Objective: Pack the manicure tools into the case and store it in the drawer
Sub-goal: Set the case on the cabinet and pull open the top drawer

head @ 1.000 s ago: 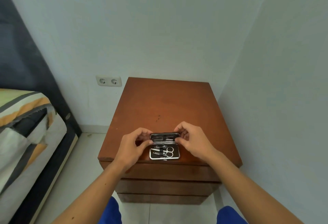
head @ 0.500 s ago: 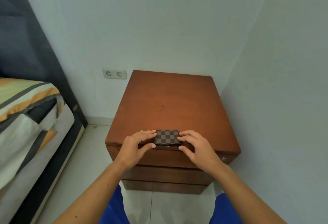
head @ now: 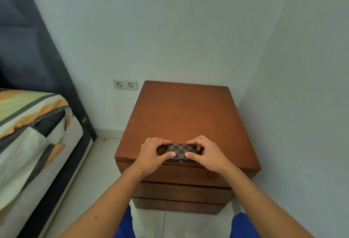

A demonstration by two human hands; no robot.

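Note:
A small case (head: 179, 151) with a brown checkered cover lies closed at the front edge of the wooden nightstand (head: 181, 113). My left hand (head: 153, 155) grips its left end, thumb pressing on the near edge, fingers curled over the far side. My right hand (head: 206, 154) holds the right end the same way. The manicure tools are hidden inside the case. The nightstand's three drawer fronts, with the top drawer (head: 188, 173) just under my hands, are all closed.
A bed (head: 32, 136) with a striped cover and a dark headboard stands to the left. A double wall socket (head: 125, 84) sits on the wall left of the nightstand. A wall runs close along the nightstand's right side. Tiled floor lies between bed and nightstand.
The open case with its tools showing was folded shut. Both hands now press on the closed case, thumbs moved onto its near edge.

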